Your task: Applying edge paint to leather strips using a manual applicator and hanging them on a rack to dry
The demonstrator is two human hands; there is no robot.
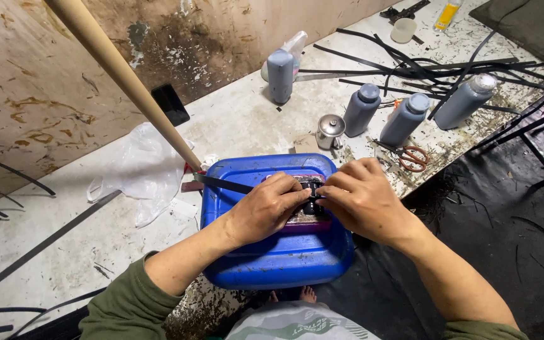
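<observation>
Both hands meet over the blue can, which lies flat on its side at the near edge of the bench.

Left hand: forearm comes in from lower left, green sleeve pushed up, wrist roughly straight, back of hand up. Fingers curled, thumb and forefinger pinched shut on a small dark piece sitting on top of the can. A black strip runs out from under this hand to the left, across the can's top edge.

Right hand: forearm enters from lower right, wrist bent inward, knuckles up. Fingers bunched, tips closed on the same dark piece from the other side. Fingertips of both hands touch or nearly touch at the piece. Can't tell what the piece is, it's mostly hidden by the fingers. It sits on a purple-rimmed patch on the can.

Around:
- wooden pole slanting down from upper left, lower end just beside the can's far left corner
- clear plastic bag left of the can
- four grey bottles: one behind the can, three more to the right
- small metal pot between can and bottles
- orange-handled scissors just right of the right hand
- tangle of black strips at the far right of the bench
- bare toes visible below the can
</observation>
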